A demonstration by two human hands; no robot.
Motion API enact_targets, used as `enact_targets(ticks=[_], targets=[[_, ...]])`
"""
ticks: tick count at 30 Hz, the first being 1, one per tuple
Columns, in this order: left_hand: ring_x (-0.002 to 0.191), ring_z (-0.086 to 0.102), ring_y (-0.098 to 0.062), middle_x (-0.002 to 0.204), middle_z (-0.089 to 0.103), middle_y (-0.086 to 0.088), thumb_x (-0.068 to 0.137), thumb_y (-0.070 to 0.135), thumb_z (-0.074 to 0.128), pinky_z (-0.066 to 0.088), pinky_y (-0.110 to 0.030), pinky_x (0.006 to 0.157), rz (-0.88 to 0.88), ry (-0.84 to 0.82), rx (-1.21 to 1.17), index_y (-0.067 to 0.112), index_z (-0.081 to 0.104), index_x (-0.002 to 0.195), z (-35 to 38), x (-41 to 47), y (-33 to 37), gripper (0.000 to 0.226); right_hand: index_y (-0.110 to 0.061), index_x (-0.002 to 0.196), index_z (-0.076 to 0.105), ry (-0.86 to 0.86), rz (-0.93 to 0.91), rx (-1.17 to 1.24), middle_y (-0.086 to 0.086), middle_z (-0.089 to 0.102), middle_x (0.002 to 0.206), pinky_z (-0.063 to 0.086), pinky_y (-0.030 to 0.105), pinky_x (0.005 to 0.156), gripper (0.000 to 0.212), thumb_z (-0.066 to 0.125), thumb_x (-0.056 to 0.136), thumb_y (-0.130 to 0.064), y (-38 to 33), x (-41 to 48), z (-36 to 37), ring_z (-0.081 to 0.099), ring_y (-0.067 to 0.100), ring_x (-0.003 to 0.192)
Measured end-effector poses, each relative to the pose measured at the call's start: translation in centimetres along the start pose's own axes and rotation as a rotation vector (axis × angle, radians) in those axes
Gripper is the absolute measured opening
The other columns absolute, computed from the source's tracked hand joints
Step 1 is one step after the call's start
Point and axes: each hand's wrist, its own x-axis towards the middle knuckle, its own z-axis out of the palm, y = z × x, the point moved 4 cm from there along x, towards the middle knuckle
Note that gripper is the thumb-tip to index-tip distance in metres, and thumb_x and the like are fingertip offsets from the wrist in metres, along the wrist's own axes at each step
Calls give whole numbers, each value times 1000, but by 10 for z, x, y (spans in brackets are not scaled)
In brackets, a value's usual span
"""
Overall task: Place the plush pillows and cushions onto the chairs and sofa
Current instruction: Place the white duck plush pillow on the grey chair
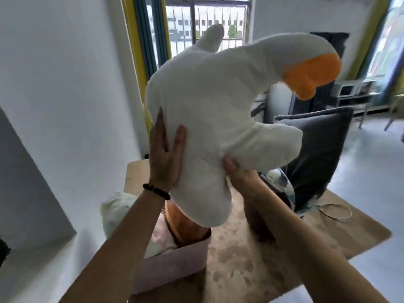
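Currently the goose plush (218, 101) is held in the air between both hands, above a pink box (175, 265). The left hand (165, 158) lies flat against the side of the body, fingers straight and pressing, not curled. The right hand (238, 173) grasps the plush from below, at the root of the lower wing. Its thumb digs into the fabric, and the other fingers are hidden behind the plush.

The plush is white, soft and short-piled, with a rounded body, stubby wings and a thick curved neck. The neck ends in an orange beak (310, 77), up and to the right of the right-hand grip.

Below the grip, the box holds an orange-brown cushion (185, 228). A fluffy pale pillow (115, 213) lies beside the box. Right of the grip, a grey upholstered chair (321, 149) stands on a beige rug (251, 259).
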Motion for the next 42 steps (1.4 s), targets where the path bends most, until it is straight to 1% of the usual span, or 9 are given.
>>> enact_targets(ticks=[2, 4, 8, 12, 15, 17, 21, 36, 42], targets=[[134, 37, 9, 148, 38, 18, 84, 67, 47, 32, -13, 112, 79, -91, -41, 28, 30, 155, 44, -13, 21, 83, -21, 134, 54, 168, 41, 24, -12, 48, 129, 37, -4, 92, 43, 70, 96, -29, -2, -25, -45, 45, 5, 129], [141, 39, -8, 154, 41, 5, 85, 68, 50, 34, -29, 117, 120, -188, -105, 36, 30, 153, 96, -41, 41, 78, -31, 118, 59, 332, 91, 16, -11, 59, 132, 46, 15, 104, 42, 74, 84, -50, -2, -61, -95, 49, 11, 133], [143, 36, -8, 152, 40, 7, 86, 73, 50, 29, -25, 118, 139, -432, -254, 35, 30, 154, 197, -112, 79, 80, -21, 141, 56, 659, 44, -74, -7, 51, 152, 33, 21, 117, 111, 61, 57, -94, 2, -151, -184, 45, 5, 139], [149, 28, -8, 158, 34, 6, 83, 83, 41, 22, -25, 121, 131, -705, -369, 36, 30, 153, 287, -203, 112, 85, -44, 121, 56, 878, 119, -65, -30, 55, 126, 38, 8, 98, 77, 64, 60, -90, 22, -255, -261, 52, -8, 125], [146, 26, 5, 156, 32, 15, 79, 82, 47, 19, -10, 116, 35, -924, -426, 52, 28, 144, 354, -285, 139, 73, -41, 111, 59, 1038, 155, 38, -32, 60, 114, 41, -4, 81, 35, 77, 84, -55, 35, -330, -317, 54, -31, 97], [144, 30, 6, 157, 35, 15, 76, 85, 50, 23, -19, 121, -58, -1045, -499, 51, 33, 143, 401, -338, 152, 77, -34, 120, 64, 1116, 178, 97, -27, 72, 114, 48, 3, 85, 48, 83, 79, -49, 49, -376, -355, 62, -20, 104], [144, 37, -3, 155, 42, 13, 71, 92, 50, 30, -43, 122, -221, -1250, -477, 41, 38, 151, 494, -438, 178, 96, -28, 134, 64, 1268, 286, 115, -12, 70, 130, 53, 41, 105, 98, 82, 52, -78, 65, -458, -441, 64, 11, 123], [144, 35, 0, 157, 39, 16, 90, 68, 53, 28, -33, 122, -422, -1442, -504, 33, 31, 156, 796, -621, 251, 77, -12, 120, 72, 1516, 293, 217, 3, 76, 120, 52, 41, 103, 69, 90, 58, -36, 107, -549, -757, 70, 19, 117], [131, 38, 19, 154, 41, 19, 90, 54, 51, 32, 3, 95, -395, -1526, -604, 31, 35, 154, 989, -647, 294, 71, -16, 112, 73, 1628, 240, 172, -4, 79, 110, 55, 24, 86, 69, 89, 49, -39, 104, -524, -932, 73, 13, 107]])
